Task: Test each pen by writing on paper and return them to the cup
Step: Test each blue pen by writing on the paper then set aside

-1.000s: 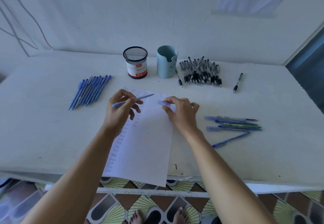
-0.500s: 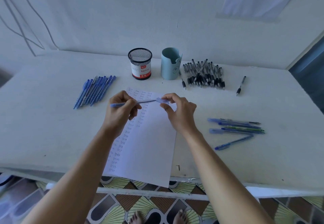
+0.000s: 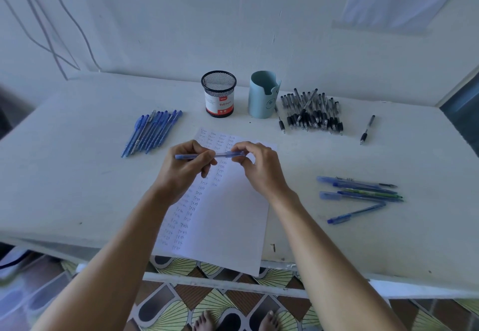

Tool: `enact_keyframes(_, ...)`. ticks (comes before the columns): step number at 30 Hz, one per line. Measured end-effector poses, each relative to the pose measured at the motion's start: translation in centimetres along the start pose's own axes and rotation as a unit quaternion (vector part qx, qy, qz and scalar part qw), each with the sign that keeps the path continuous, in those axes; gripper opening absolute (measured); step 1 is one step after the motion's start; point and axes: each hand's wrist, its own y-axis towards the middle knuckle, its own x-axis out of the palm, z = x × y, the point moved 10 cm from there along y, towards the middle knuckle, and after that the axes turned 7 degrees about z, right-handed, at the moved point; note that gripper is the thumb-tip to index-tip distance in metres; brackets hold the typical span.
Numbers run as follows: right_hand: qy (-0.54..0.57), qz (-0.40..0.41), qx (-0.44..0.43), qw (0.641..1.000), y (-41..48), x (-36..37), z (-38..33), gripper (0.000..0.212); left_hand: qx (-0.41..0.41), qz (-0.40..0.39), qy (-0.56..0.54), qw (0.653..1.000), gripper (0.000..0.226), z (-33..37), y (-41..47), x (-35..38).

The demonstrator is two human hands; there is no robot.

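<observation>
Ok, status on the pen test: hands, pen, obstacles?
Left hand grips blue pen. Right hand pinches its cap. Both above paper. Nothing blocks mesh cup or blue cup.

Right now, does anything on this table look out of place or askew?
The paper lies skewed, its near edge hanging over the table front. A lone pen lies apart from the black pile; a stray pen lies crosswise on it.

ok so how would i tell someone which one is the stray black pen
Go to the far side of the table, where a mesh cup and a blue cup stand side by side. Right of the blue cup lies a pile of black pens. The stray pen lies alone further right, apart from the pile, touching nothing.
</observation>
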Motion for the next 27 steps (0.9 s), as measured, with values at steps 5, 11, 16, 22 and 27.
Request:
enact_keyframes(5, 0.004, -0.01, 0.007, 1.0, -0.1, 1.0, -0.3, 0.016, -0.009, -0.003, -0.005, 1.0, 0.016, -0.6, -0.1, -1.1)
enact_keyframes(11, -0.056, -0.041, -0.004, 0.998, 0.8, 2.9, -0.1, 0.036, -0.009, 0.013, -0.006, 1.0, 0.009, -0.9, 0.3, -2.8)
enact_keyframes(16, -0.217, -0.092, 0.016, 0.972, 0.3, 3.6, 3.1, 0.047, 0.055, 0.259, 0.057, 0.962, 0.014, 0.7, 2.0, -11.5)
enact_keyframes(22, -0.222, -0.087, 0.044, 0.97, -0.4, 3.7, 3.9, 0.076, 0.017, 0.391, 0.351, 0.851, 0.04, 1.8, 2.1, -17.9)
enact_keyframes(27, -0.227, -0.082, 0.038, 0.97, -0.4, 3.5, 3.6, 0.075, -0.037, 0.344, 0.442, 0.828, 0.033, -0.5, 3.5, -18.7)
